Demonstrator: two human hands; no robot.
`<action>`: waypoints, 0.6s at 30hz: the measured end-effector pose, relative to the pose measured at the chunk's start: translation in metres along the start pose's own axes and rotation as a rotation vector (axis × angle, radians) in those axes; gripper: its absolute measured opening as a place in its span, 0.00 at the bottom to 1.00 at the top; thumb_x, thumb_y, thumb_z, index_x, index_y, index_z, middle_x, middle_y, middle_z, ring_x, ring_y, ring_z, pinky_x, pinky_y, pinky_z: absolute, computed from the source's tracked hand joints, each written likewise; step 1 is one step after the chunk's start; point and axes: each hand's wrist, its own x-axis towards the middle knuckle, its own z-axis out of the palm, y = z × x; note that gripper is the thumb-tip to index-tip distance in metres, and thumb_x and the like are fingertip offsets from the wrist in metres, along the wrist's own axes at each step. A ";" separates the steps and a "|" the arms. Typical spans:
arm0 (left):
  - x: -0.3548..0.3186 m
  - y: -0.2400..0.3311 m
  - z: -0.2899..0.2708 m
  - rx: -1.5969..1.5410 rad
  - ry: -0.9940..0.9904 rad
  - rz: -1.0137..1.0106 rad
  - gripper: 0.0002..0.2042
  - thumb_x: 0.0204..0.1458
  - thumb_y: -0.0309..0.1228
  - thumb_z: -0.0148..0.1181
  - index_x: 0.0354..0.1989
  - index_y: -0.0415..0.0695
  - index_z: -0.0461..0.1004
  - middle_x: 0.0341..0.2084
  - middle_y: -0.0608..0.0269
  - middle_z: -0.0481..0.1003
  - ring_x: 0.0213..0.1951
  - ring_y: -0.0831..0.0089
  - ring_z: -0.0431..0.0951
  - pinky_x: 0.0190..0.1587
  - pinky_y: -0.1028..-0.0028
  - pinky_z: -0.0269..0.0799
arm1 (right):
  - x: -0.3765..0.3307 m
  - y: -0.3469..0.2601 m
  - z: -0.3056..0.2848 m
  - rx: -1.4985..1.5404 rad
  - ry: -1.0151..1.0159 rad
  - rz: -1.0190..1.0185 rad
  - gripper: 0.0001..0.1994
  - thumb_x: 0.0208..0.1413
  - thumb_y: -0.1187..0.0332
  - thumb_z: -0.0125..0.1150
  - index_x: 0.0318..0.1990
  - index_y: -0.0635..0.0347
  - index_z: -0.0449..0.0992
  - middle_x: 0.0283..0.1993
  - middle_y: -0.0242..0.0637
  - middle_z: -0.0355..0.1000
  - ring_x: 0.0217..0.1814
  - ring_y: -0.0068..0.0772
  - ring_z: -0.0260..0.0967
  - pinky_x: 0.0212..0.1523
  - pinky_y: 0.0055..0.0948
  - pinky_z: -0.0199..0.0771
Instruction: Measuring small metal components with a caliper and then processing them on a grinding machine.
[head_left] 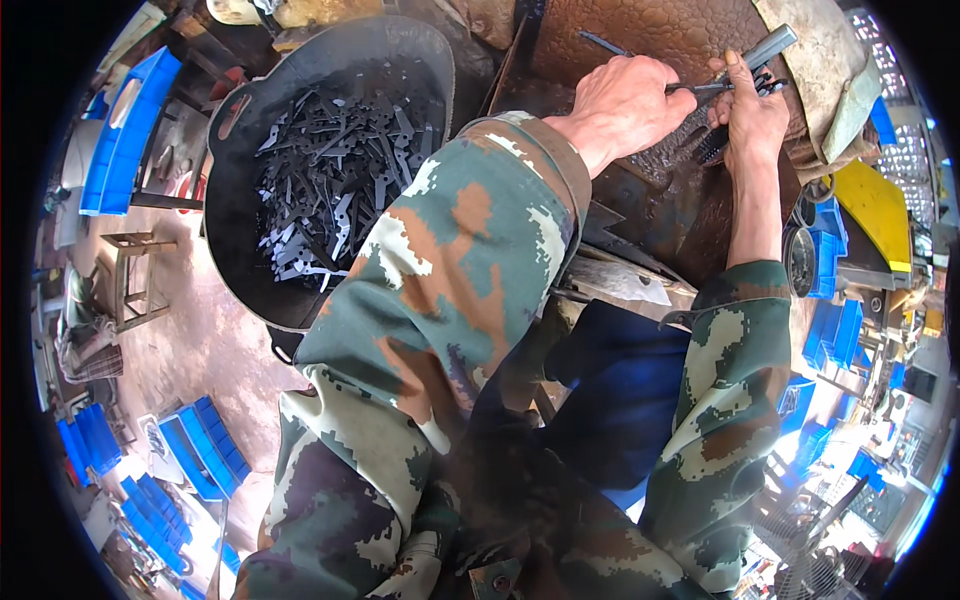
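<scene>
My left hand (632,103) is closed, its fingers round one end of a thin dark metal piece (704,88) that reaches across to my right hand (756,118). My right hand is closed too, thumb up, against a grey metal bar (772,46) that slants up to the right. Small dark looped parts (769,82) show beside its fingers; their kind is unclear. Both hands are over a wet, brown metal surface (640,195). A slim bluish rod (602,42) sticks out beyond my left hand; whether I hold it is hidden.
Left of my left forearm stands a large black tub (232,225) holding many flat dark metal pieces (335,170). A pale, stiff cloth-like sheet (822,60) hangs at the far right. Blue bins (130,130) and a wooden stool (137,270) stand around on the left.
</scene>
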 end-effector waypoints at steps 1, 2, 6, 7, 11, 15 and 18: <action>0.004 0.001 0.010 -0.012 -0.015 0.019 0.23 0.50 0.46 0.60 0.50 0.43 0.79 0.41 0.44 0.79 0.47 0.49 0.79 0.52 0.60 0.73 | 0.002 0.003 -0.010 -0.016 0.018 -0.006 0.10 0.59 0.66 0.64 0.40 0.65 0.76 0.35 0.38 0.79 0.14 0.19 0.59 0.14 0.24 0.63; 0.003 0.002 0.009 -0.012 -0.015 0.020 0.23 0.50 0.46 0.60 0.50 0.43 0.79 0.41 0.44 0.79 0.47 0.49 0.79 0.52 0.60 0.73 | 0.001 0.003 -0.010 -0.015 0.017 -0.012 0.10 0.60 0.67 0.64 0.40 0.66 0.76 0.35 0.38 0.79 0.14 0.19 0.59 0.14 0.24 0.63; 0.003 0.004 0.007 0.004 -0.043 0.003 0.23 0.50 0.46 0.61 0.50 0.43 0.79 0.41 0.44 0.79 0.47 0.49 0.79 0.52 0.60 0.73 | -0.001 0.001 -0.007 0.016 0.009 -0.031 0.10 0.60 0.67 0.64 0.40 0.65 0.76 0.36 0.38 0.79 0.14 0.19 0.59 0.15 0.24 0.63; 0.003 0.004 0.007 0.005 -0.051 0.000 0.23 0.50 0.46 0.62 0.50 0.43 0.79 0.42 0.44 0.79 0.47 0.49 0.79 0.53 0.60 0.73 | -0.001 0.000 -0.006 0.015 0.014 -0.027 0.10 0.60 0.67 0.64 0.40 0.65 0.76 0.36 0.38 0.79 0.14 0.19 0.59 0.15 0.24 0.63; 0.002 0.003 0.008 0.009 -0.032 0.014 0.23 0.51 0.46 0.62 0.50 0.43 0.79 0.42 0.44 0.79 0.48 0.49 0.79 0.53 0.60 0.73 | -0.004 -0.001 -0.005 0.035 0.024 -0.044 0.10 0.60 0.66 0.64 0.40 0.65 0.76 0.36 0.38 0.79 0.14 0.19 0.59 0.15 0.25 0.64; 0.002 0.002 0.008 0.010 -0.042 0.022 0.23 0.51 0.45 0.62 0.51 0.42 0.78 0.43 0.43 0.79 0.48 0.49 0.79 0.53 0.60 0.73 | -0.004 -0.001 -0.004 -0.006 0.029 -0.034 0.10 0.60 0.66 0.64 0.40 0.65 0.76 0.35 0.38 0.79 0.14 0.19 0.59 0.15 0.25 0.64; 0.001 0.002 0.009 0.012 -0.031 0.030 0.23 0.51 0.45 0.62 0.50 0.43 0.78 0.42 0.43 0.79 0.47 0.49 0.79 0.53 0.59 0.73 | -0.003 0.000 -0.005 0.013 0.026 -0.036 0.10 0.60 0.65 0.64 0.40 0.65 0.75 0.35 0.38 0.79 0.14 0.19 0.59 0.15 0.25 0.64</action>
